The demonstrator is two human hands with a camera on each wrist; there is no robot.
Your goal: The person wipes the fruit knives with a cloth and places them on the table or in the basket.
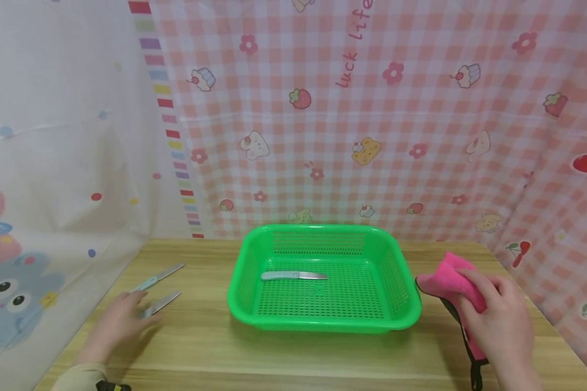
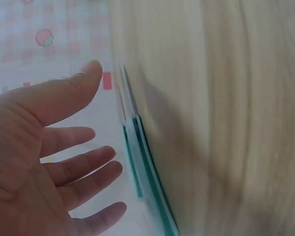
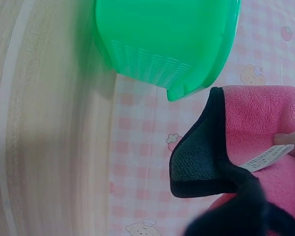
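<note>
My left hand (image 1: 119, 326) is beside two small knives on the left of the table, its fingers spread and relaxed with nothing in them. The farther knife (image 1: 149, 283) has a pale green handle; the nearer knife (image 1: 162, 304) lies partly hidden behind the fingers. In the left wrist view the knives (image 2: 145, 167) overlap, green-edged handles towards me. My right hand (image 1: 506, 315) grips a pink cloth (image 1: 447, 279) with a dark border, dark underside and hanging loop, right of the basket. A white label (image 3: 268, 158) shows on the cloth in the right wrist view.
A green plastic basket (image 1: 318, 325) with perforated walls stands mid-table. Inside it lies another small knife (image 1: 288, 276) with a pale handle. A pink checked curtain (image 1: 318, 125) hangs along the back edge of the wooden table (image 1: 195, 347), with white printed cloth on the left.
</note>
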